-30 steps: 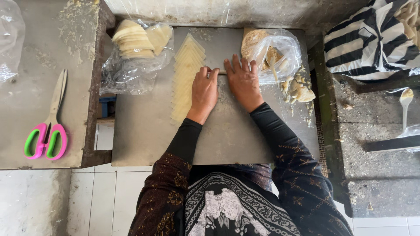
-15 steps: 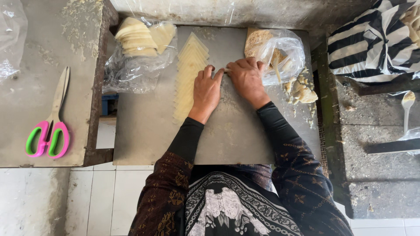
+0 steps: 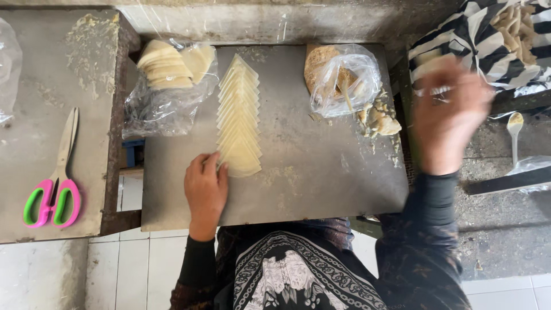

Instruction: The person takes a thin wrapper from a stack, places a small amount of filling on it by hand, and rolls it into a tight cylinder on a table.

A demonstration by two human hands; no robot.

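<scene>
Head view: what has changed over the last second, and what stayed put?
Both hands have left the middle of the board. The left hand drew back to the near end of the wrapper row, fingertips touching it. The right hand swung out right toward the striped cloth, blurred. The bags, crumbs and scissors stayed as they were.

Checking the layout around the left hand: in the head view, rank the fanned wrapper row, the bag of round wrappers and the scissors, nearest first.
From the left hand:
1. Fanned wrapper row, touching the fingertips.
2. Bag of round wrappers, up and left.
3. Scissors, far left, neighbouring table.
</scene>
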